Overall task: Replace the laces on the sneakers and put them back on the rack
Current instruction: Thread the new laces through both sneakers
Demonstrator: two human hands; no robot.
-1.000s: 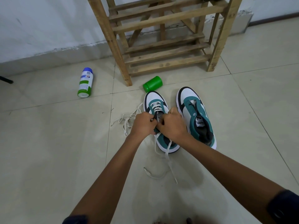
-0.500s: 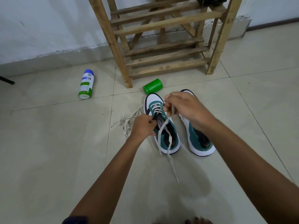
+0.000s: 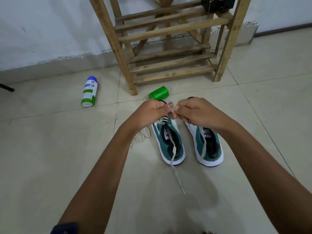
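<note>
Two green-and-white sneakers stand side by side on the tiled floor, toes toward the rack. Over the toe of the left sneaker, my left hand and my right hand are raised close together, each pinching an end of the white lace. One end trails down over the left sneaker onto the floor; the other hangs over the right sneaker. The lace is threaded through the left sneaker's lower eyelets. My hands hide both toes. A second, cream-coloured lace lies loose on the floor left of the sneakers.
The wooden slatted shoe rack stands against the wall just beyond the sneakers. A green cap lies on its side in front of the rack. A spray can lies further left. A dark object sits on an upper rack shelf.
Both hands rose from the left sneaker's eyelets and came together above the toes, pulling the lace ends up and taut. The view shifted closer to the rack.
</note>
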